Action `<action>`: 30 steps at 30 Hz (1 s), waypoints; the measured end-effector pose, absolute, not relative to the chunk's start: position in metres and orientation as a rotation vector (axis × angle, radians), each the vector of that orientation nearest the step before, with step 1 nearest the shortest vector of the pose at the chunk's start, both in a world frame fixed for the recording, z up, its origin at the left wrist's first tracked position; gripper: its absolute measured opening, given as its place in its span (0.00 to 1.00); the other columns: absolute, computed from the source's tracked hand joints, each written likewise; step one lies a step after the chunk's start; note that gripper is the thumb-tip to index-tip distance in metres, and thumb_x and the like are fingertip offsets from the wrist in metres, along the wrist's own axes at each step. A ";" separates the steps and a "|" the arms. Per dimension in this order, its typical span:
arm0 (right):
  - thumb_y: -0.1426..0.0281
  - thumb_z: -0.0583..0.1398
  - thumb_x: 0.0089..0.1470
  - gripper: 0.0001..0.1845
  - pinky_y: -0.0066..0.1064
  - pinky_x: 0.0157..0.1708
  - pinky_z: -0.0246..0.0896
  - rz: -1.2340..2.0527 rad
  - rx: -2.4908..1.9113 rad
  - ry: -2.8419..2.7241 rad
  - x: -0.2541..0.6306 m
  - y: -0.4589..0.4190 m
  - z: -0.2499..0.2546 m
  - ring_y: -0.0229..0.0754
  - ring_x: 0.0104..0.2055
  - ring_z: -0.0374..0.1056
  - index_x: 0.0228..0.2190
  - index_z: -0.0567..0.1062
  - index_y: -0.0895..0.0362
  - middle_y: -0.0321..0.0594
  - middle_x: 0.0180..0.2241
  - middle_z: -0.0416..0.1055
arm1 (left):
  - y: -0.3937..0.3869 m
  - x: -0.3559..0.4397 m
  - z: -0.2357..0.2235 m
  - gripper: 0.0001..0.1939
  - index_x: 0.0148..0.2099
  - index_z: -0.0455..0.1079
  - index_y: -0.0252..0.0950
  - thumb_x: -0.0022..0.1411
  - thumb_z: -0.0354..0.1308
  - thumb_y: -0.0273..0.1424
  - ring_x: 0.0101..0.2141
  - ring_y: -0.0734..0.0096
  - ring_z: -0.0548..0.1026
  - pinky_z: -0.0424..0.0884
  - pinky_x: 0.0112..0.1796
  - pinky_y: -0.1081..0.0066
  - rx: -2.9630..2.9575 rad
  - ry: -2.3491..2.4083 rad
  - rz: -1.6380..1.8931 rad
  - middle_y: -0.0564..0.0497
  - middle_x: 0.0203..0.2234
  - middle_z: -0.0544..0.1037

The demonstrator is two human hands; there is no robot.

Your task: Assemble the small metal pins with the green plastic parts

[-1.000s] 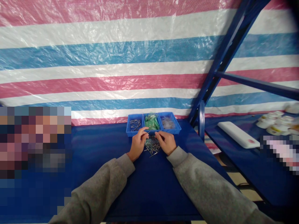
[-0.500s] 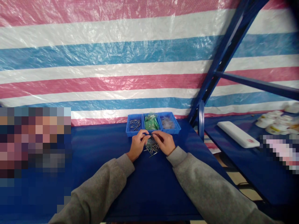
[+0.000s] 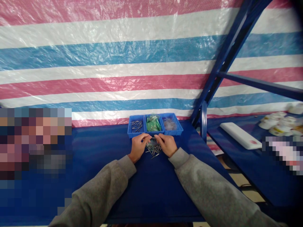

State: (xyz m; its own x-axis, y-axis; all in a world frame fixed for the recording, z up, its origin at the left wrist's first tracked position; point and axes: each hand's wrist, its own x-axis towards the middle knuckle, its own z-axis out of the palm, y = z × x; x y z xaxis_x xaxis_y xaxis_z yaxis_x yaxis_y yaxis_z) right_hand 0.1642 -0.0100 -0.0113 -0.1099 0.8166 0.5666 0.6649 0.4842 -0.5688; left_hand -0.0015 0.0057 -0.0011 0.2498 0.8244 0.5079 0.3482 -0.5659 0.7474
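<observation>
Both my hands sit close together on the blue tabletop [image 3: 101, 142], just in front of a blue three-compartment tray [image 3: 144, 134]. My left hand [image 3: 139, 146] and my right hand [image 3: 167, 144] bring their fingertips together above a loose pile of small metal pins [image 3: 153, 148]. The pile lies partly under my fingers. Whether anything thin is pinched between the fingertips is too small to tell. The tray's left compartment holds metal pins [image 3: 136, 126], the middle one green packets [image 3: 153, 123], and the right one clear plastic bags [image 3: 169, 124].
A striped plastic tarpaulin [image 3: 118, 63] hangs behind the table. A blue steel rack post [image 3: 204, 121] stands to the right. On a lower blue shelf lie a white slab [image 3: 240, 135] and several white rolls [image 3: 279, 124]. Pixelated patches cover both sides.
My fingertips have drawn closer together and lower, over the pile of pins. The tray and pile have not visibly moved.
</observation>
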 end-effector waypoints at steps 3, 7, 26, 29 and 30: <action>0.61 0.48 0.59 0.23 0.24 0.25 0.52 0.214 -1.237 -1.857 0.164 -0.011 -0.010 0.33 0.19 0.61 0.17 0.66 0.57 0.34 0.15 0.63 | 0.006 -0.003 -0.001 0.17 0.23 0.66 0.32 0.60 0.52 0.37 0.18 0.80 0.64 0.61 0.24 0.78 2.081 1.152 1.255 0.57 0.14 0.66; 0.61 0.50 0.58 0.19 0.25 0.25 0.53 0.270 -1.173 -1.872 0.163 -0.015 -0.006 0.34 0.21 0.61 0.22 0.70 0.57 0.34 0.18 0.65 | 0.005 -0.003 -0.002 0.21 0.18 0.59 0.32 0.60 0.52 0.37 0.17 0.82 0.58 0.55 0.22 0.78 2.132 1.226 1.290 0.58 0.12 0.59; 0.68 0.56 0.52 0.07 0.26 0.27 0.56 0.247 -1.334 -1.857 0.167 -0.008 -0.012 0.36 0.24 0.64 0.28 0.73 0.56 0.36 0.23 0.69 | 0.025 -0.009 0.041 0.11 0.46 0.66 0.37 0.61 0.49 0.28 0.46 0.64 0.66 0.61 0.47 0.64 2.524 1.450 1.369 0.46 0.44 0.69; 0.69 0.59 0.48 0.07 0.27 0.29 0.58 0.214 -1.379 -1.961 0.168 -0.008 -0.012 0.37 0.27 0.65 0.32 0.74 0.55 0.36 0.27 0.69 | 0.010 -0.002 0.023 0.09 0.40 0.68 0.37 0.62 0.47 0.25 0.43 0.66 0.68 0.63 0.45 0.66 2.423 1.288 1.379 0.48 0.37 0.71; 0.69 0.60 0.46 0.08 0.28 0.30 0.59 0.199 -1.389 -2.000 0.168 -0.009 -0.012 0.38 0.28 0.65 0.33 0.74 0.54 0.37 0.29 0.70 | 0.006 -0.001 0.018 0.09 0.39 0.68 0.37 0.62 0.47 0.25 0.42 0.67 0.69 0.64 0.45 0.67 2.389 1.241 1.374 0.48 0.36 0.71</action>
State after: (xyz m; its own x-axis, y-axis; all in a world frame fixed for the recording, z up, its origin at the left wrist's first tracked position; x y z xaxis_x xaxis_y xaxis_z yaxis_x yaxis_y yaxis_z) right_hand 0.1675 -0.0091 -0.0117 -0.1950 0.8742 0.4446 0.7695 0.4175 -0.4833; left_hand -0.0009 0.0065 0.0177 0.2523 0.7008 0.6673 0.5929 -0.6569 0.4657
